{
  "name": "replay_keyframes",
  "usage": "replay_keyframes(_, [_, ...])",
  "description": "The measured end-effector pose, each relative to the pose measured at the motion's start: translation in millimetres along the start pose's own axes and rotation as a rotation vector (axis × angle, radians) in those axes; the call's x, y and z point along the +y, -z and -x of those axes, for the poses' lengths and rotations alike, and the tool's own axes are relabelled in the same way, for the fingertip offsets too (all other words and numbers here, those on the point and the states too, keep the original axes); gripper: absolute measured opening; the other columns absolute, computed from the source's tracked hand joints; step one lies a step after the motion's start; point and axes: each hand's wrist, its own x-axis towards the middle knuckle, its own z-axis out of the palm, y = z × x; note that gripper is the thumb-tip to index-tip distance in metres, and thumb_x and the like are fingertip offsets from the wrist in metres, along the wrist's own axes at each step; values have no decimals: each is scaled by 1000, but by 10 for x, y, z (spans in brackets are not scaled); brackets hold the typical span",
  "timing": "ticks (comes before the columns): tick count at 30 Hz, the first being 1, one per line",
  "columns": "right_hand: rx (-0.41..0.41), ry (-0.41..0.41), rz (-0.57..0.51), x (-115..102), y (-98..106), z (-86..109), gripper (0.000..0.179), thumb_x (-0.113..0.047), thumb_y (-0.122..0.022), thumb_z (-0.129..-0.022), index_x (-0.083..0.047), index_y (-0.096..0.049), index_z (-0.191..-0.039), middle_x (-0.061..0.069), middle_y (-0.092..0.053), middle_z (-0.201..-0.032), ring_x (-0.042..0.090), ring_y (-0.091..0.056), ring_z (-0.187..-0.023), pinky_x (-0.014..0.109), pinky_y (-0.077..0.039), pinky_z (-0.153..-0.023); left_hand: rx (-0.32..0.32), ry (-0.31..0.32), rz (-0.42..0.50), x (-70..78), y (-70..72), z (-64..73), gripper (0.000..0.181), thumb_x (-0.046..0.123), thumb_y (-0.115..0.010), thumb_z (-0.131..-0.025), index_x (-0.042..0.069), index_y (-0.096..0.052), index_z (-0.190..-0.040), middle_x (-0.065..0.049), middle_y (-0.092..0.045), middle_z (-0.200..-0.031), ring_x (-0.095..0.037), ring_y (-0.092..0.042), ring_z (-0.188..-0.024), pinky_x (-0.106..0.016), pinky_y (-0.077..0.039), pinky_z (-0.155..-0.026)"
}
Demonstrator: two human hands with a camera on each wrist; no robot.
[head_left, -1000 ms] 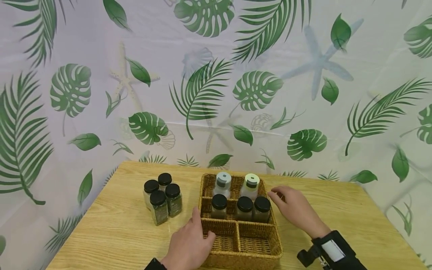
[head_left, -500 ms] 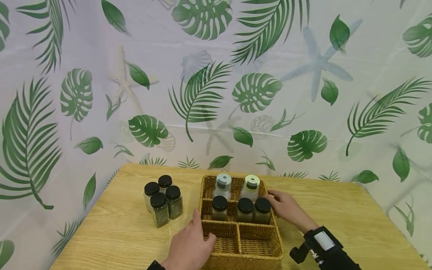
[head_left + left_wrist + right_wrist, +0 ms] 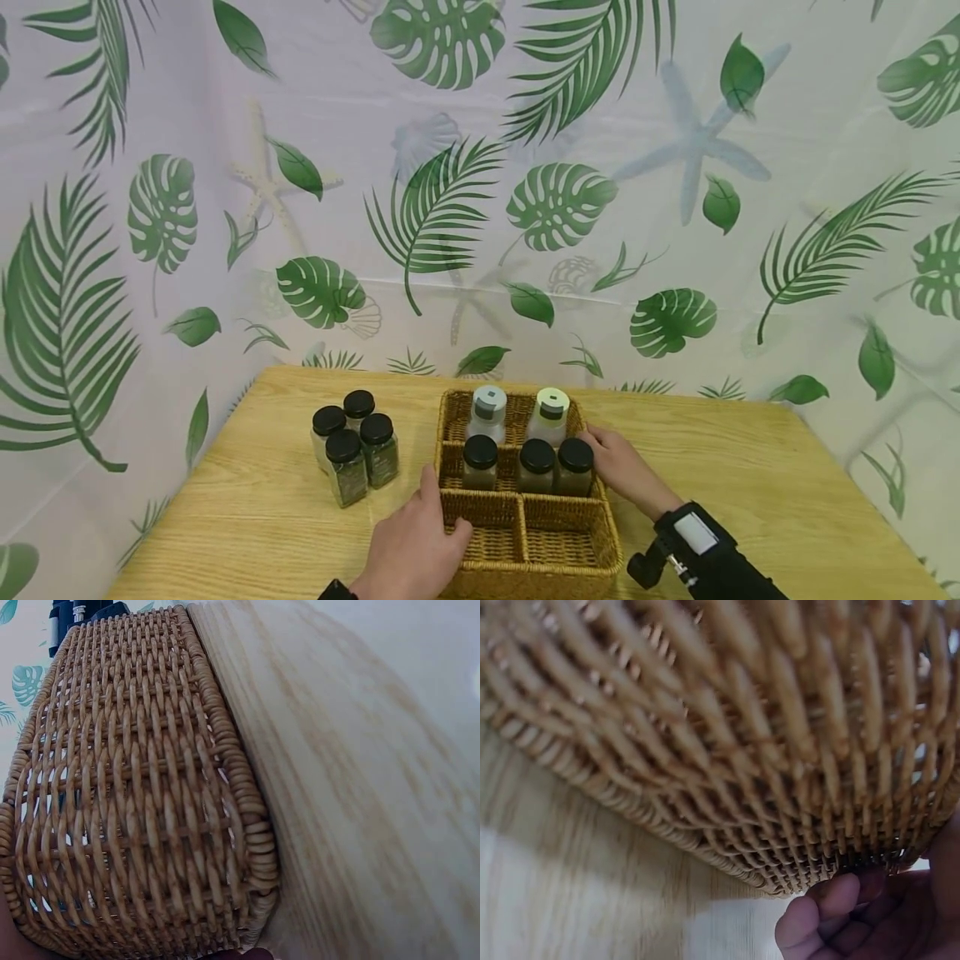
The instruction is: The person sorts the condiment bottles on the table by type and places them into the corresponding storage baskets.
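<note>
Keep the divided wicker basket (image 3: 540,578), lower centre of the frame, level so its black-lidded jars (image 3: 537,471) stay upright, with the left hand (image 3: 411,543) gripping its left wall and the right hand (image 3: 628,472) apparently gripping the right, fingertips partly hidden.

You hold the wicker basket (image 3: 534,585) between your left hand (image 3: 412,543) and right hand (image 3: 628,473) — three black-capped jars (image 3: 536,482) mid-basket, two bottles (image 3: 486,427) behind — with four separate jars (image 3: 349,482) left on the table (image 3: 255,508).
</note>
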Motion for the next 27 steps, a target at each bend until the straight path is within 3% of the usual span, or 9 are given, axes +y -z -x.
replay_keyframes(3, [-15, 16, -16, -13, -22, -12, 38, -32, -35, -105, -5, -60, -95, 0, -34, -53, 16, -30, -43, 29, -34, -45, 4, 6, -32, -13, 29, -2, 83, 44, -52, -92, -4, -17, -149, -20, -61, -112, -22, -49, -49, -43, -38, -42])
replay_keyframes(6, [-22, 16, -34, -25, -37, -22, 38, -33, -35, -105, -7, -60, -93, 1, -33, -54, 16, -28, -44, 29, -33, -46, 5, 6, -63, -12, 65, -4, 82, 45, -51, -92, -5, -19, -149, -15, -65, -96, -22, -50, -51, -42, -38, -43])
replay_keyframes(10, [-15, 6, -19, -13, -38, -18, 39, -37, -35, -105, -8, -61, -101, 0, -33, -52, 15, -27, -42, 28, -30, -43, 47, -24, -109, 7, 107, -4, 79, 47, -50, -91, -6, -29, -146, -13, -66, -91, -25, -56, -60, -42, -41, -46])
replay_keyframes(14, [2, -12, 7, 16, -12, 17, 41, -38, -35, -104, -6, -59, -110, 0, -32, -51, 15, -27, -42, 29, -30, -43, 157, -97, -155, 50, 149, 3, 72, 49, -48, -92, -5, -42, -138, -19, -64, -106, -30, -60, -83, -44, -50, -63])
replay_keyframes(18, [7, -20, 22, 33, 8, 40, 41, -37, -35, -104, -5, -58, -114, -1, -32, -50, 15, -27, -41, 29, -30, -42, 286, -196, -207, 67, 228, 12, 61, 46, -46, -94, -1, -52, -133, -18, -61, -117, -31, -56, -102, -45, -50, -81])
replay_keyframes(20, [5, -25, 17, 34, 7, 37, 42, -39, -35, -104, -7, -58, -118, -1, -32, -50, 15, -27, -41, 28, -29, -41, 362, -256, -246, 55, 291, 3, 55, 42, -48, -94, 1, -55, -129, -16, -62, -116, -29, -55, -104, -43, -50, -84])
replay_keyframes(23, [3, -24, 6, 29, -5, 19, 42, -41, -35, -104, -9, -60, -115, -1, -33, -50, 15, -27, -41, 28, -29, -40, 502, -352, -324, 15, 415, -45, 42, 33, -55, -90, 3, -63, -119, -12, -65, -104, -26, -57, -94, -41, -51, -77])
replay_keyframes(27, [5, -7, 5, 18, -33, -8, 39, -37, -35, -104, -8, -61, -107, 0, -34, -51, 15, -28, -41, 29, -30, -41, 656, -397, -429, -74, 583, -137, 32, 26, -62, -84, 6, -67, -108, -10, -63, -95, -27, -53, -88, -43, -46, -71])
